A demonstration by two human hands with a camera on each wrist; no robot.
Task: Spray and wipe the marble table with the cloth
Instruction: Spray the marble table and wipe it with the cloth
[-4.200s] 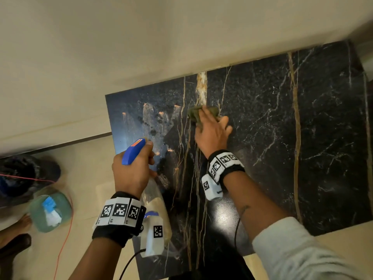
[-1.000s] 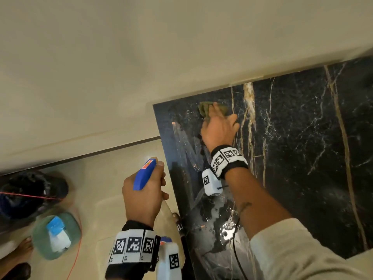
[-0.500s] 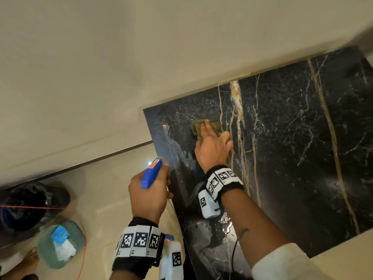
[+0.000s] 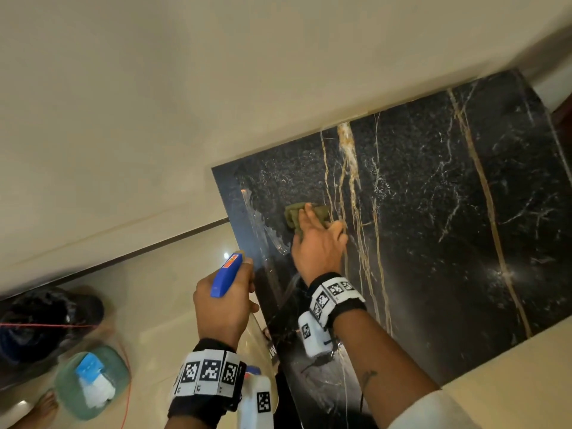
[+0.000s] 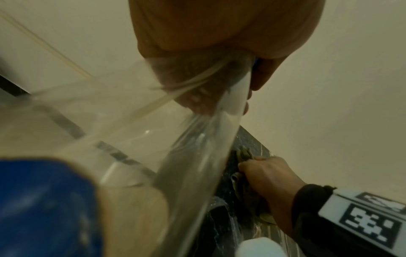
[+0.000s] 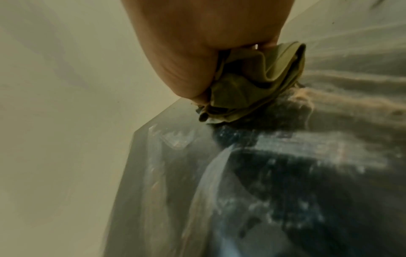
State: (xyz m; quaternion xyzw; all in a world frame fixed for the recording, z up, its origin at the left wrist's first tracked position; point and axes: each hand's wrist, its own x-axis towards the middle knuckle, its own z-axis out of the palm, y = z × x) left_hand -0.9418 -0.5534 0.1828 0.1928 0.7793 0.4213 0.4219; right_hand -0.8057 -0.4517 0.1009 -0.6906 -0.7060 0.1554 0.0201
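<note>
The black marble table (image 4: 433, 227) has gold and white veins and stands against a beige wall. My right hand (image 4: 318, 246) presses a bunched olive-green cloth (image 4: 294, 216) onto the table's left part, with the fingers laid over it. In the right wrist view the cloth (image 6: 252, 83) is crumpled under my hand on the wet marble (image 6: 263, 191). Wet streaks (image 4: 263, 224) run along the left edge. My left hand (image 4: 223, 305) grips a clear spray bottle by its blue head (image 4: 227, 275), held just off the table's left edge. The bottle's body (image 5: 153, 139) fills the left wrist view.
The wall (image 4: 154, 88) borders the table's far side. On the tiled floor at the left lie a green container (image 4: 120, 371) with a blue-and-white item in it, a dark bag (image 4: 46, 320) and a red cord (image 4: 127, 391). A bare foot (image 4: 46, 407) shows at the bottom left.
My right hand has drawn the cloth from the table's far edge by the wall toward me, along the left side. My left hand keeps holding the bottle beside the table.
</note>
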